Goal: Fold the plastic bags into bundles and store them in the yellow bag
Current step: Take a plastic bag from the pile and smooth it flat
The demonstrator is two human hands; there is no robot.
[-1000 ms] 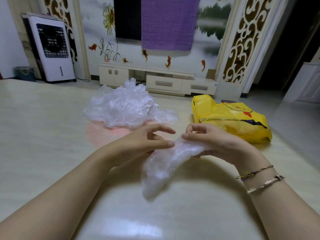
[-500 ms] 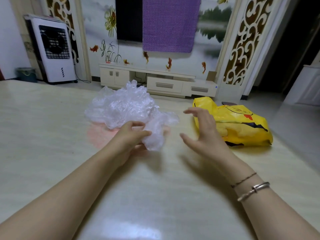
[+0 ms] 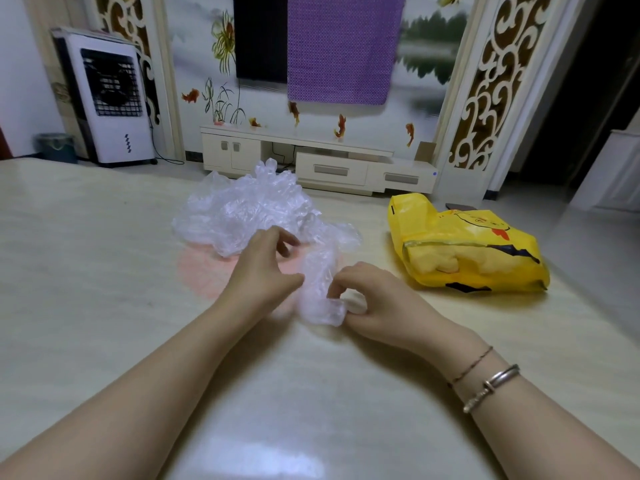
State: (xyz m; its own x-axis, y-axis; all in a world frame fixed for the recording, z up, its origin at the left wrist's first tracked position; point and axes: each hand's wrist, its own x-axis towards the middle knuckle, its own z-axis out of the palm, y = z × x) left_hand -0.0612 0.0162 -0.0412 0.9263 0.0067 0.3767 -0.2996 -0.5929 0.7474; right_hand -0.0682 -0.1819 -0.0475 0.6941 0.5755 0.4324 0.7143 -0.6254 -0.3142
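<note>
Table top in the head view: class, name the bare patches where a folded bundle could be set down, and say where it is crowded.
Free: the near strip of the table between the forearms; the wide stretch left of the clear bag pile. Crowded: the middle, where the left hand and right hand hold a clear bag, and the right side by the yellow bag.

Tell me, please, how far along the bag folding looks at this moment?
Done: the yellow bag lies on the table, bulging as if it already holds something, though its contents can't be made out. In hand: the left hand and right hand grip one clear bag, crumpled and only partly folded. Left: the pile of loose clear bags behind the hands, still unfolded.
</note>
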